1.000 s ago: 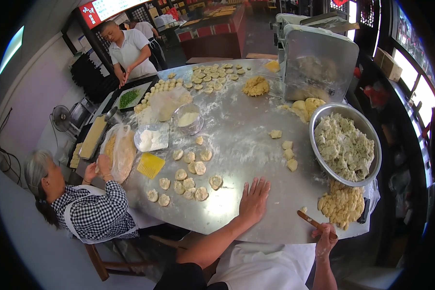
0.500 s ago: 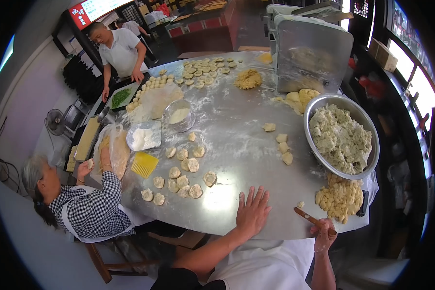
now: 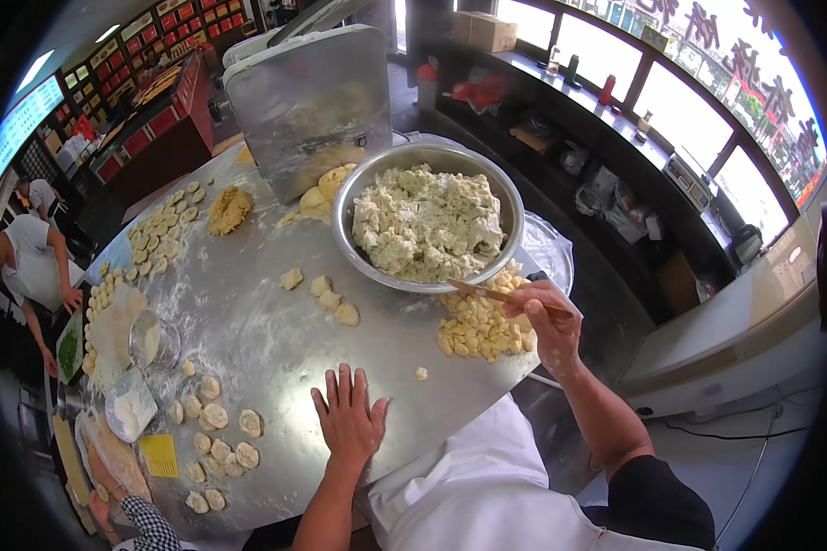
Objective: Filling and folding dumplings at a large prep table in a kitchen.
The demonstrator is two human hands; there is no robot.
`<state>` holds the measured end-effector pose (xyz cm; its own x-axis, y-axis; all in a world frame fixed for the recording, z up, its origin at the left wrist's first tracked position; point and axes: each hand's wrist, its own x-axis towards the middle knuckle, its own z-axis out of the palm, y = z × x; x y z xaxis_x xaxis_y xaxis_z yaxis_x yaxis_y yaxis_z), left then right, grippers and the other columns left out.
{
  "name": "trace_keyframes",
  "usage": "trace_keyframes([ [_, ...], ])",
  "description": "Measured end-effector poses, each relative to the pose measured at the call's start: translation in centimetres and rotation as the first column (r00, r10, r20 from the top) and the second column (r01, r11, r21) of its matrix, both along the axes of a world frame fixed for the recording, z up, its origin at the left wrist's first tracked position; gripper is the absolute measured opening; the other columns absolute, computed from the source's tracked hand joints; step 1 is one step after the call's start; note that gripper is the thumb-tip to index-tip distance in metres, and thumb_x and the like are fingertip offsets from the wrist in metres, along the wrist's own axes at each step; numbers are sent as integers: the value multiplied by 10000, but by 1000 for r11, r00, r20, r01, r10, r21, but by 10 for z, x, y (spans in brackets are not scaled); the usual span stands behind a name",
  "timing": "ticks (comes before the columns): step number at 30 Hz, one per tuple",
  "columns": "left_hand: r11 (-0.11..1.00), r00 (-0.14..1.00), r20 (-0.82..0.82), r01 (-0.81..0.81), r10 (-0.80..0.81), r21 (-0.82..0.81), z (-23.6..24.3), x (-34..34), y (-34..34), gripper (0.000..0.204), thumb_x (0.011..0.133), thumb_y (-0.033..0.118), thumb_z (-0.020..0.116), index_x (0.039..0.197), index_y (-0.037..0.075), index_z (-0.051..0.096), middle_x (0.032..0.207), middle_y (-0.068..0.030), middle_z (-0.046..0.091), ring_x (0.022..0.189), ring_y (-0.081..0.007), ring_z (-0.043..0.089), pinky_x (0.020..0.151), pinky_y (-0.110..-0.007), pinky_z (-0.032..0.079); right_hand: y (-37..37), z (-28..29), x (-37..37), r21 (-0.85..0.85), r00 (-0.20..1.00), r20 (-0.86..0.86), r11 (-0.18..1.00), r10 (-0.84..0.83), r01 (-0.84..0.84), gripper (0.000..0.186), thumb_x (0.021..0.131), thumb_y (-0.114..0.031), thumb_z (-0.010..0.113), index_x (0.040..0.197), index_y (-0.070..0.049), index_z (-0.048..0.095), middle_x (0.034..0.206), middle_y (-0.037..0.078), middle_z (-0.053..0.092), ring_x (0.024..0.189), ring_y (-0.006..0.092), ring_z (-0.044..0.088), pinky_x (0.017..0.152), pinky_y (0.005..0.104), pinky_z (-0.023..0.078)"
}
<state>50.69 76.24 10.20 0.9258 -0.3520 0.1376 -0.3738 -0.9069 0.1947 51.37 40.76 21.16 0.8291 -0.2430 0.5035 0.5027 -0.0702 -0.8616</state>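
Observation:
My left hand (image 3: 348, 418) lies flat and spread on the floured steel table (image 3: 257, 340), holding nothing. My right hand (image 3: 547, 323) grips a flat wooden stick (image 3: 487, 292), its tip near the rim of a big metal bowl (image 3: 349, 241) filled with pale minced filling (image 3: 427, 220). A heap of small dough pieces (image 3: 478, 329) sits under my right hand. A few loose dough lumps (image 3: 331, 298) lie between the hands.
Round dough wrappers (image 3: 216, 436) lie at the left near a yellow scraper (image 3: 161, 455) and a small flour bowl (image 3: 152, 340). A steel machine box (image 3: 308, 101) stands behind the bowl. One person's hand (image 3: 101, 477) works at the table's lower left; another person (image 3: 28, 275) stands far left.
The view has swung to the right, so the bowl now sits at centre. My right hand has lifted the stick toward the bowl's rim. My left hand stays flat on the table.

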Motion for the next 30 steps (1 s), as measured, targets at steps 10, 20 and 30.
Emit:
trace_keyframes([
  [10,926,970,136,-144,203,-350,-30,-23,43,530,1059,291,594,1520,38,529,1583,-238,490,1504,-474,425,1222,-670,305,-23,16,76,-345,922,-378,937,-80,-60,206,1050,-183,734,1045,16,785,875,-2,704,817,82,628,768,255,496],
  [20,948,962,1,-268,272,-173,-12,-34,40,569,1102,418,505,1553,72,493,1671,-216,394,1582,-417,320,1272,-660,214,-33,9,95,-323,899,-438,936,-18,-139,298,1025,-297,695,1026,-10,773,819,49,742,772,123,666,795,291,499],
  [30,949,966,11,-253,260,-188,-9,-32,39,574,1105,432,502,1544,62,512,1670,-218,399,1585,-422,314,1274,-659,213,-33,8,93,-321,923,-385,941,-25,-108,336,1033,-332,685,1023,-9,776,786,39,735,729,117,651,767,290,486],
])
